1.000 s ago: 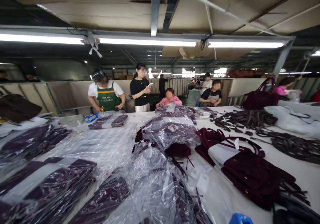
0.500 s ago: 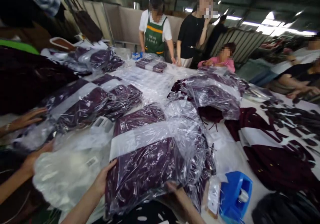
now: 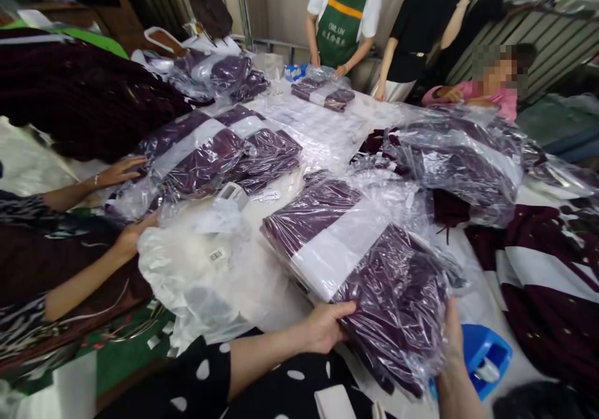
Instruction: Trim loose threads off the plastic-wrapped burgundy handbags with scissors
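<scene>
A folded maroon garment in a clear plastic bag [image 3: 397,281], with a white paper band across it, lies slanted in front of me. My left hand [image 3: 327,326] grips its near edge, thumb on top and fingers underneath. At the bag's right side my right hand [image 3: 452,331] is closed around the edge; the plastic partly hides its fingers. Other bagged goods appear to lie beneath the far end. To the left sits a heap of white plastic bags [image 3: 201,269] with a barcode label. Close by my right hand is a blue plastic tool [image 3: 486,356], partly covered.
Bagged maroon garments are stacked at left [image 3: 201,150] and right [image 3: 463,150]. Unbagged maroon garments [image 3: 552,275] lie on the right. A co-worker's hands [image 3: 124,172] touch the left stack. Across the table stands a person in a green apron [image 3: 339,32], with others alongside.
The bagged garment has turned and moved right. My left hand has shifted along to its near edge, and my right hand has moved from beneath the front to the right side.
</scene>
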Demonstrator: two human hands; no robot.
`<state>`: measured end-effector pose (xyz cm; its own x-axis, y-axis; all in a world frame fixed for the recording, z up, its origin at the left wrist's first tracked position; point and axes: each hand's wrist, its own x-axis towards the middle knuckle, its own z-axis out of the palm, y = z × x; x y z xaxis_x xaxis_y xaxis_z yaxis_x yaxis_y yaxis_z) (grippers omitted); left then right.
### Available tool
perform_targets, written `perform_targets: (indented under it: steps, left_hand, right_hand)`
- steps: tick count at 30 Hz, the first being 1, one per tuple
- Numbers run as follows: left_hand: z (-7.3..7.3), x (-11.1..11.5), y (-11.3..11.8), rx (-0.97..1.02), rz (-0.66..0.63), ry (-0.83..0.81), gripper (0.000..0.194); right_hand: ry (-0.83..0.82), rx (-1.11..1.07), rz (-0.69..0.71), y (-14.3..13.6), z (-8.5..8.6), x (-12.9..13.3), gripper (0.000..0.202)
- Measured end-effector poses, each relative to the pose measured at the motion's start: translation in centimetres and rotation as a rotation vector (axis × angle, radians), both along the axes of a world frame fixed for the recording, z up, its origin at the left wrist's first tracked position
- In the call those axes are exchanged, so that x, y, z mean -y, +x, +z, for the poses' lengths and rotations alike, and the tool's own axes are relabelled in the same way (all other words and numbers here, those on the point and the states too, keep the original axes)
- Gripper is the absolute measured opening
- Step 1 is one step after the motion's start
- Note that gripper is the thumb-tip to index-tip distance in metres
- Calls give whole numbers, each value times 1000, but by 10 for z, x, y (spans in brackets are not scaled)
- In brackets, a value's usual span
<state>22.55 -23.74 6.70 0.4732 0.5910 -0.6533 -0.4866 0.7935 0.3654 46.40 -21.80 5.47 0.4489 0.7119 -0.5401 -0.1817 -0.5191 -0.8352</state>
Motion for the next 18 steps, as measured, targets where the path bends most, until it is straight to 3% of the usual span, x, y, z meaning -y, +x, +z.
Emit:
perform_targets:
  steps: [2,3,4,6,8,9,10,13,15,18]
  left_hand:
    - [-12,6,0,-140,-420,60,33]
    - [-13,5,-8,-262,-569,189,33]
    - [-12,0,-20,-418,-638,381,33]
    - [-3,-24,-55,-792,-540,814,28]
    - [8,-66,-93,-1298,-298,1039,32]
    - [11,-89,-110,-1512,-246,1029,39]
    - [12,-112,-123,-1662,-274,946,46]
    - [5,-153,-145,-1790,-596,707,62]
    - [-5,-147,-152,-1809,-723,699,61]
    - [-21,-103,-164,-1733,-815,710,46]
  right_hand:
    - [-77,-126,-2,12,-7,-4,42]
    - [-112,-175,1,14,-12,-4,42]
    - [-135,-200,-2,13,-17,-5,45]
    - [-131,-197,-60,9,-29,-4,54]
    - [-97,-180,-119,3,-38,-5,61]
    - [-84,-175,-131,1,-41,-5,63]
    - [-73,-173,-127,1,-42,-6,63]
    - [-36,-173,-87,5,-41,-5,59]
    - [-17,-162,-43,13,-39,0,55]
    - [-94,-108,94,28,-37,11,49]
